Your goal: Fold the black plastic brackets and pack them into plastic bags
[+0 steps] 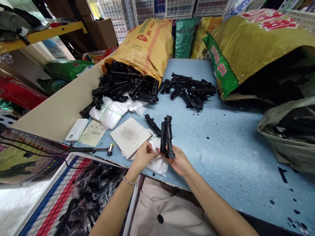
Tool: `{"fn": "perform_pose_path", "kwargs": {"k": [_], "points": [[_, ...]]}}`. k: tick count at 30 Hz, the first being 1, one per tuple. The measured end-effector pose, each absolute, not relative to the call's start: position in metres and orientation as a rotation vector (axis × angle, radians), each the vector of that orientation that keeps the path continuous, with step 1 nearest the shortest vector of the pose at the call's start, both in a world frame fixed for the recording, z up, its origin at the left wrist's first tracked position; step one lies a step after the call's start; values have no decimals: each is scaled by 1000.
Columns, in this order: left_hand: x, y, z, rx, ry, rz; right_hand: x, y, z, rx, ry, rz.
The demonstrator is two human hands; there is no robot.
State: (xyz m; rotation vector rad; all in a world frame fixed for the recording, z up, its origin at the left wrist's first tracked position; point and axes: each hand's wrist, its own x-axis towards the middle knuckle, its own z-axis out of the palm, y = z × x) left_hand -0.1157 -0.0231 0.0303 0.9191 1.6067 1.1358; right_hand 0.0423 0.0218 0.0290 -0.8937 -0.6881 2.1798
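Observation:
My right hand (180,163) is closed round the lower end of a long black plastic part (169,136), which stands nearly upright and has two bars side by side. My left hand (145,154) is pinched shut just left of that part's lower end; whatever its fingertips hold is too small to make out. Under both hands lies a clear plastic bag (158,164) on the blue table (211,147). Another black plastic part (152,125) rests just behind, beside a whitish square pad (130,136) sprinkled with small brownish bits.
A yellow woven sack (150,42) spills black parts (128,85); another pile (189,90) lies right of it. White plastic bags (110,113), a white power bank (77,129), a handwritten note (92,132) and a tool (91,149) lie left. A large green-and-yellow sack (256,49) stands right.

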Motion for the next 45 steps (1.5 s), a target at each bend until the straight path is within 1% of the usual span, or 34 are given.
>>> {"fn": "perform_pose_path", "kwargs": {"k": [3, 6, 7, 10, 12, 13, 15, 18, 20, 22, 26, 28, 30, 31, 33, 35, 36, 40, 45], "points": [[-125, -28, 45, 1026, 1618, 1153, 38, 20, 22, -968, -693, 2154], [-138, -36, 62, 1373, 1823, 1107, 36, 20, 19, -975, -727, 2153], [-141, -39, 66, 1517, 1928, 1020, 36, 20, 19, -975, -735, 2147], [-142, -41, 66, 1828, 2139, 614, 43, 17, 22, -988, -746, 2092], [-141, -39, 58, 1869, 2130, 504, 56, 10, 24, -958, -753, 2115], [-141, -37, 53, 1858, 2089, 534, 64, 6, 24, -916, -750, 2188], [-144, -32, 44, 1800, 1971, 674, 79, -5, 22, -804, -681, 2444], [-147, -31, 39, 1728, 1815, 818, 90, -17, 12, -682, -415, 2845], [-143, -38, 43, 1741, 1743, 828, 88, -18, 4, -609, -293, 2923], [-131, -50, 52, 1800, 1633, 792, 81, -16, -1, -621, -393, 2827], [-90, -82, 76, 1883, 1343, 667, 73, -16, 1, -966, -921, 2404], [-75, -95, 89, 1860, 1343, 640, 75, -20, 9, -1052, -1068, 2237], [-71, -106, 103, 1820, 1405, 646, 81, -25, 21, -1039, -1270, 2152], [-74, -112, 112, 1796, 1430, 657, 85, -28, 28, -988, -1399, 2162], [-88, -126, 130, 1736, 1477, 685, 92, -33, 40, -827, -1626, 2305], [-111, -143, 145, 1632, 1548, 680, 98, -36, 48, -728, -1714, 2455], [-125, -152, 150, 1566, 1586, 668, 101, -36, 50, -742, -1733, 2464], [-194, -187, 142, 1323, 1733, 693, 108, -27, 41, -970, -1741, 2273], [-268, -228, 124, 1028, 2054, 791, 117, -20, 27, -1119, -1664, 2219]]}}
